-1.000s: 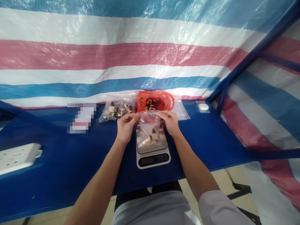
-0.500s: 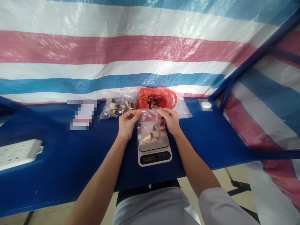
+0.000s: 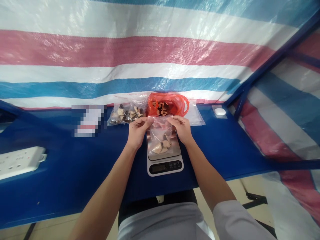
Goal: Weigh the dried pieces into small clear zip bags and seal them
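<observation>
My left hand point(image 3: 137, 131) and right hand point(image 3: 182, 128) each pinch a top corner of the small clear plastic zip bag point(image 3: 161, 138), which rests on the white kitchen scale point(image 3: 163, 163) on the blue desk point(image 3: 75, 166). Best, I judge, to hold the mouth taut and level.

the blue desk point(image 3: 62, 173) carries a white scale point(image 3: 163, 165) just below the fingers point(image 3: 145, 122). just beyond them lie a clear bag of pieces point(image 3: 126, 114) and an orange bag point(image 3: 167, 106). a white power strip point(image 3: 21, 161) lies far to their left.
</observation>
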A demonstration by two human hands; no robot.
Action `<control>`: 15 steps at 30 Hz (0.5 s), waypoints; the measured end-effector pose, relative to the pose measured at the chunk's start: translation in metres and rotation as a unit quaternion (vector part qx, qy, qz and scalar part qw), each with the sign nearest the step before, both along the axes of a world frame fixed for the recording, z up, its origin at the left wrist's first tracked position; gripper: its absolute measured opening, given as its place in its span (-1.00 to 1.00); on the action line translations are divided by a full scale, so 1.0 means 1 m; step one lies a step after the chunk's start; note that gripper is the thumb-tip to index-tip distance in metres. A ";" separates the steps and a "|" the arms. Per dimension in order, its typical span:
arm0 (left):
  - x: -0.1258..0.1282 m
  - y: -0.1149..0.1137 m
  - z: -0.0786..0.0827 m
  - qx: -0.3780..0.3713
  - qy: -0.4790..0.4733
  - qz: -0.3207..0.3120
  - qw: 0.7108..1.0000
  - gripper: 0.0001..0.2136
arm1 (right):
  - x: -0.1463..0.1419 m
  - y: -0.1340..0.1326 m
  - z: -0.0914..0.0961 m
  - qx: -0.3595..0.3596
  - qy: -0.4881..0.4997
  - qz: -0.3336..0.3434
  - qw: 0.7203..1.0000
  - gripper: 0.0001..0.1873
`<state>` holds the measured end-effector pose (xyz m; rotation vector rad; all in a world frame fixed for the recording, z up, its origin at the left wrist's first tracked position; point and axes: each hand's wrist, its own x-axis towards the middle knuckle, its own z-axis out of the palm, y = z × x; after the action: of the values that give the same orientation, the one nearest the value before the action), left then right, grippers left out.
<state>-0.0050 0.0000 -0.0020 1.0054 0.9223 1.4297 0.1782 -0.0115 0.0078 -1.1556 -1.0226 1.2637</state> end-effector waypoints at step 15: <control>-0.002 -0.003 0.002 0.032 0.017 0.022 0.999 -0.78 | -0.001 0.001 -0.004 0.051 -0.031 -0.011 0.998 -0.65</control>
<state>-0.0074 -0.0029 -0.0004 1.0662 0.9337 1.4922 0.1772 -0.0109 0.0040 -1.1302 -1.1045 1.1516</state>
